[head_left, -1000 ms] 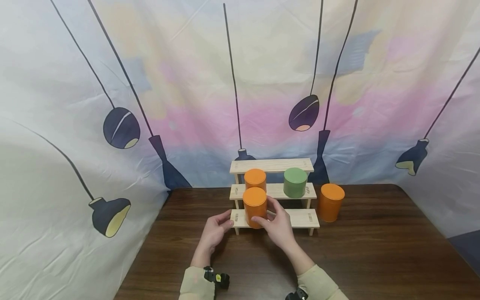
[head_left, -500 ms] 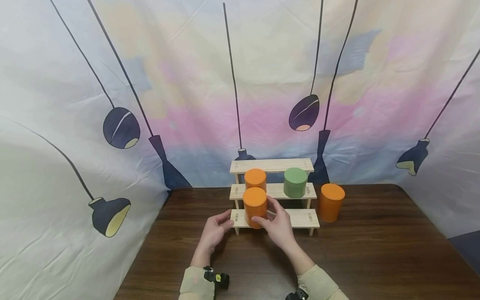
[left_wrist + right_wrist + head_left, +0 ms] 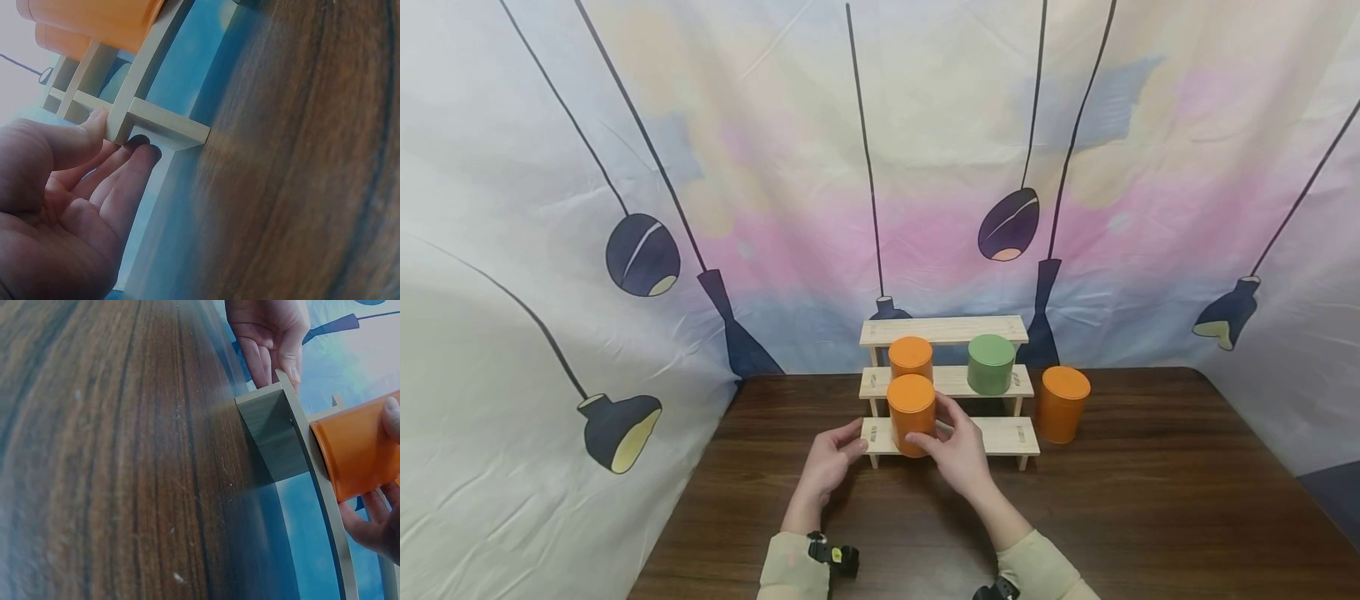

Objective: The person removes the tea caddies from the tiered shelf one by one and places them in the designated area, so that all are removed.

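Note:
A three-tier wooden stand [image 3: 1000, 436] stands on the table, its tiers rising toward the back. My left hand [image 3: 827, 461] pinches the left end of the lowest tier, with the thumb on top and fingers beneath in the left wrist view. On that tier's left part is a tall orange canister [image 3: 912, 417], upright, its base right at the board in the right wrist view. My right hand [image 3: 961, 450] grips it from the right, thumb in front and fingers behind. Another orange canister [image 3: 911, 354] sits behind it on the middle tier, partly hidden. A green canister [image 3: 991, 367] occupies that tier's right side.
A third orange canister [image 3: 1063, 406] stands on the dark wooden table [image 3: 1165, 500], just right of the stand. Close behind the top tier [image 3: 943, 331] hangs a cloth backdrop [image 3: 820, 208] printed with lamps.
My right hand and the orange canister it grips have shifted very slightly to the right. The left hand and the stand have kept their places.

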### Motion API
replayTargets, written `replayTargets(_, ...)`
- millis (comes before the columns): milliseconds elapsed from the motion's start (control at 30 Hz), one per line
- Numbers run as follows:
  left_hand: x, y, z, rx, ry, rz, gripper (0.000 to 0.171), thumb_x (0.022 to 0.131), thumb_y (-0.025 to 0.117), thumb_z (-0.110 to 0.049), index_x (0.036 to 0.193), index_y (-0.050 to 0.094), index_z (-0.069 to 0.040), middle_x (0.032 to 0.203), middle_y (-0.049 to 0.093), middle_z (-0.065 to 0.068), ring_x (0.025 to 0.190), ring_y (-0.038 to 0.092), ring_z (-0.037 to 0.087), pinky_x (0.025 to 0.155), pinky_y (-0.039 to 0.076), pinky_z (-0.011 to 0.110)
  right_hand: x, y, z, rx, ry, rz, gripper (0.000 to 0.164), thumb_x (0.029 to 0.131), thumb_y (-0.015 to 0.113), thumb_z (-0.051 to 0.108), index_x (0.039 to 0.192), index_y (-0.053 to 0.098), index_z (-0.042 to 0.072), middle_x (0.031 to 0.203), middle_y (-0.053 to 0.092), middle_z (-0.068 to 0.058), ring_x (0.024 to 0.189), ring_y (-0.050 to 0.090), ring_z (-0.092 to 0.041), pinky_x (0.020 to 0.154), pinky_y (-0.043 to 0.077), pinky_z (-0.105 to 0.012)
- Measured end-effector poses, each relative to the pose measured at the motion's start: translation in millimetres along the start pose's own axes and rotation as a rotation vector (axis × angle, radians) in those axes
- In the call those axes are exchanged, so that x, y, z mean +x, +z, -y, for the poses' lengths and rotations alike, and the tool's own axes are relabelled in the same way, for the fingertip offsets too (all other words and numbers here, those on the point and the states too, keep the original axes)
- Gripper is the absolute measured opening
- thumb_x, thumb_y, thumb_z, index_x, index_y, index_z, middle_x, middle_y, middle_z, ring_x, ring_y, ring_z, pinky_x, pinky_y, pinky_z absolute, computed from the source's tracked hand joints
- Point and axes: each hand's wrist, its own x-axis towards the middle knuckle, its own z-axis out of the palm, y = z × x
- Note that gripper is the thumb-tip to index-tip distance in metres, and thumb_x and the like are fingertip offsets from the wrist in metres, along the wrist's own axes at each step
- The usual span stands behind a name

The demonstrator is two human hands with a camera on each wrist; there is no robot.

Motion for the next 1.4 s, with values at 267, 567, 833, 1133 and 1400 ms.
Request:
replayTargets(267, 0.7, -0.7, 0.8, -0.006, -0.015, -0.005, 0.045, 0.104, 0.068, -0.008, 0.149, 0.062, -0.001, 0.147, 0.063, 0.023, 0.125, 0.069, 0.034, 0.109, 0.052, 0.053, -1.4, -3.1, 2.1, 0.031, 0.015, 0.006, 0.074, 0.085, 0.09, 0.004, 0.152, 0.057, 0.004, 0.145, 0.063, -0.017, 0.131, 0.063, -0.035, 0.108, 0.053, -0.05)
replayTargets(567, 1.0, 1.0, 1.3, -0.008, -0.007, -0.008, 0.045, 0.104, 0.069, -0.008, 0.148, 0.062, 0.0, 0.146, 0.063, 0.024, 0.123, 0.07, 0.032, 0.107, 0.053, 0.052, -4.7, -22.5, 5.0, 0.073, 0.067, 0.024, 0.076, 0.088, 0.089, 0.008, 0.155, 0.054, 0.007, 0.147, 0.062, -0.016, 0.133, 0.061, -0.034, 0.111, 0.051, -0.049)
replayTargets(833, 0.8, 0.1, 0.9, -0.023, -0.01, -0.003, 0.045, 0.104, 0.068, -0.007, 0.148, 0.062, 0.0, 0.145, 0.064, 0.024, 0.121, 0.071, 0.031, 0.106, 0.055, 0.05, -6.3, -49.5, 11.4, 0.017, 0.101, 0.051, 0.078, 0.091, 0.088, 0.017, 0.159, 0.05, 0.011, 0.15, 0.06, -0.014, 0.138, 0.057, -0.033, 0.111, 0.051, -0.05)
replayTargets(1133, 3.8, -0.7, 2.1, -0.004, 0.001, -0.003, 0.044, 0.105, 0.067, -0.007, 0.148, 0.062, 0.0, 0.148, 0.062, 0.023, 0.126, 0.068, 0.033, 0.108, 0.053, 0.052, -7.2, -86.7, 20.2, -0.022, 0.108, 0.042, 0.08, 0.093, 0.086, 0.022, 0.162, 0.046, 0.012, 0.152, 0.057, -0.012, 0.138, 0.054, -0.031, 0.109, 0.053, -0.042)
replayTargets(1400, 4.0, -0.6, 3.8, 0.011, -0.02, -0.004, 0.044, 0.105, 0.067, -0.009, 0.149, 0.063, -0.003, 0.148, 0.063, 0.019, 0.128, 0.067, 0.033, 0.112, 0.048, 0.057, -13.6, -110.2, 17.9, -0.076, 0.112, 0.044, 0.08, 0.094, 0.085, 0.025, 0.162, 0.045, 0.01, 0.155, 0.055, -0.014, 0.142, 0.052, -0.033, 0.112, 0.049, -0.041)
